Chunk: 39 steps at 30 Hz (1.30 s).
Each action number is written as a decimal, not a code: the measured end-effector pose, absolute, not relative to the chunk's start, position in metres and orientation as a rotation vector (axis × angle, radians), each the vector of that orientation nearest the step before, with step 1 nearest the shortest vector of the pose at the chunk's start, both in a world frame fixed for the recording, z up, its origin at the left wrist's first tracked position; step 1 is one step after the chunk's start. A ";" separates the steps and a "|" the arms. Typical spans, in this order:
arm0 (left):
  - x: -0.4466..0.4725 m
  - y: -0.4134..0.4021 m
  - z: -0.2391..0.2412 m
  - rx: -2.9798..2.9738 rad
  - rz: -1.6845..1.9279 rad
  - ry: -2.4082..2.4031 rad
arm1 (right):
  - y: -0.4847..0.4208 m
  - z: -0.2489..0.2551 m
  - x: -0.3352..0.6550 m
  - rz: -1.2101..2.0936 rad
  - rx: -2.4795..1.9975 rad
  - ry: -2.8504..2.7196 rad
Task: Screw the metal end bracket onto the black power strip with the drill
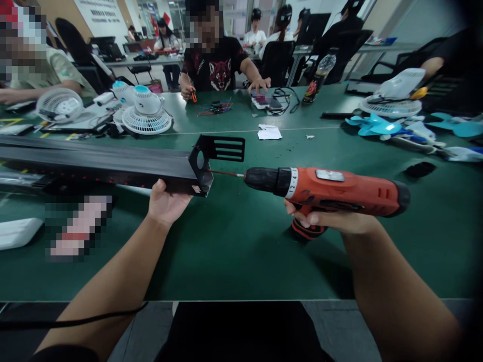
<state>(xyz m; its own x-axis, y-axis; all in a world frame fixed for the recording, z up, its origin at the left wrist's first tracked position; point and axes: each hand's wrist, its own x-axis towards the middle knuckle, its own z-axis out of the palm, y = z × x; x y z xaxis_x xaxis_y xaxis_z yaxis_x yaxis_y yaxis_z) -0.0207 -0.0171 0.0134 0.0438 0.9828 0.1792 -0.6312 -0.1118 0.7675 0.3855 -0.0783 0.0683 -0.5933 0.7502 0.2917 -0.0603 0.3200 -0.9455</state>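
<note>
Bar (113, 168), centre left: end cupped from below by left hand (166, 203). Drill (339, 188), centre right: gripped in right hand (332, 220), bit (226, 173) at bar's end. Advice: keep bit square, bar braced

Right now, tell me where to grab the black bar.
Grip the bar on its body behind the right end, coming from the near side and under, where the left hand is. The flat sides give purchase; the end face is taken by the drill, and the slotted bracket is thin.
</note>
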 end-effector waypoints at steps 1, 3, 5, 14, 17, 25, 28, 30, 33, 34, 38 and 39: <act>-0.021 -0.016 0.012 0.843 1.492 0.541 | -0.078 0.067 0.386 1.358 -0.617 -1.828; -0.022 -0.015 0.010 0.833 1.486 0.518 | -0.078 0.065 0.387 1.355 -0.634 -1.805; -0.023 -0.014 0.009 0.818 1.481 0.493 | -0.078 0.061 0.389 1.351 -0.644 -1.784; -0.019 -0.018 0.017 0.736 1.500 0.517 | -0.077 0.063 0.388 1.348 -0.604 -1.814; -0.019 -0.017 0.017 0.752 1.487 0.495 | -0.077 0.062 0.387 1.340 -0.623 -1.774; -0.020 -0.016 0.015 0.762 1.487 0.487 | -0.077 0.063 0.385 1.327 -0.591 -1.796; -0.021 -0.015 0.014 0.764 1.484 0.475 | -0.078 0.065 0.385 1.323 -0.589 -1.794; -0.021 -0.015 0.013 0.763 1.482 0.459 | -0.077 0.065 0.385 1.324 -0.597 -1.805; -0.021 -0.015 0.015 0.771 1.479 0.451 | -0.078 0.065 0.385 1.321 -0.612 -1.808; -0.020 -0.015 0.016 0.773 1.480 0.456 | -0.078 0.065 0.385 1.322 -0.618 -1.802; -0.019 -0.017 0.018 0.771 1.493 0.488 | -0.079 0.064 0.385 1.336 -0.620 -1.786; -0.019 -0.017 0.018 0.769 1.493 0.495 | -0.079 0.064 0.385 1.337 -0.616 -1.787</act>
